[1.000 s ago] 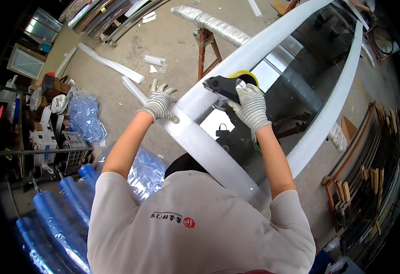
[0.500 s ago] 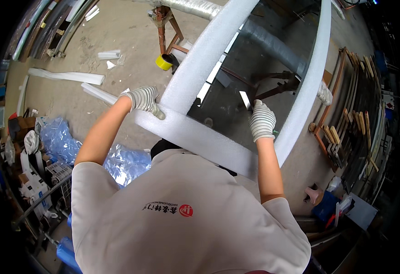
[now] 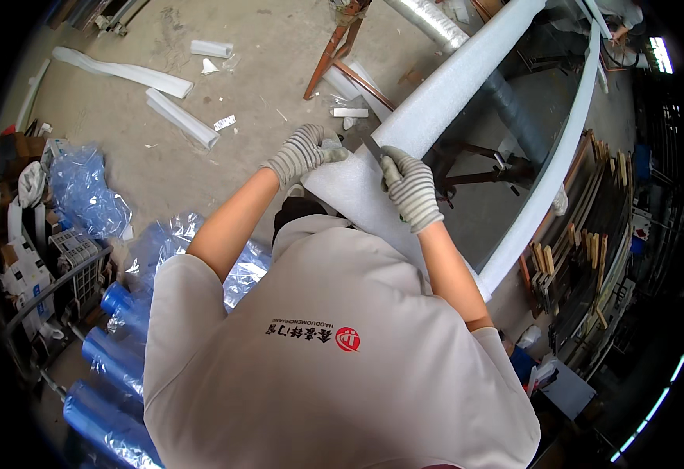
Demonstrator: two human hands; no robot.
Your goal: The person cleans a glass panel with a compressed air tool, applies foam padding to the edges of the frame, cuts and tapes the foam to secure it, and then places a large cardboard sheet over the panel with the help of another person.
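Note:
White foam strips wrap the edges of a large framed glass panel [image 3: 489,184]. At its near left corner, my gloved left hand [image 3: 307,152] is closed on the end of the near foam strip [image 3: 350,186], thumb on top. A knife [image 3: 372,147] with a flat blade is held in my gloved right hand [image 3: 411,187], fingers wrapped round its handle. The blade lies over the corner where the near strip meets the long left foam strip [image 3: 455,74]; whether it cuts in, I cannot tell. Another foam strip [image 3: 565,152] runs along the right edge.
A rusty trestle [image 3: 330,59] stands beyond the panel. Foam offcuts [image 3: 123,72] lie on the floor at left, near crumpled blue plastic film [image 3: 84,191]. Wood-tipped bars [image 3: 584,242] are stacked at right. Another person's arm [image 3: 619,31] shows at the far right.
My right hand has brought the knife leftward from over the glass to the foam corner. My left hand still grips the foam end. The view has shifted, and another person now shows.

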